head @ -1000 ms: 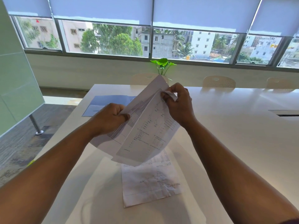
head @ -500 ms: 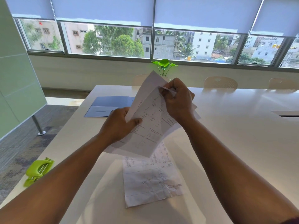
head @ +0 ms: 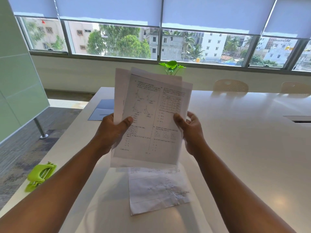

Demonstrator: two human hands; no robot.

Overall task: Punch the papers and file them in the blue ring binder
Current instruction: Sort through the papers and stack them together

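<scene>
I see the papers (head: 152, 115) held upright above the desk (head: 244, 148), a few printed sheets fanned slightly out of line, the front one showing graphs and tables. My left hand (head: 111, 132) grips their left edge, thumb across the front; my right hand (head: 191, 132) holds the right edge, thumb on the front and fingers curled behind. The hands are apart, one on each side of the stack. Flat on the desk at 6 o'clock from the stack lies a crumpled sheet (head: 158, 190). The blue binder (head: 102, 109) lies on the desk at 10 o'clock, partly hidden behind the papers. A green punch (head: 40, 175) sits at the desk's left edge, at 8 o'clock. A plant (head: 171, 67) shows at 12 o'clock.
</scene>
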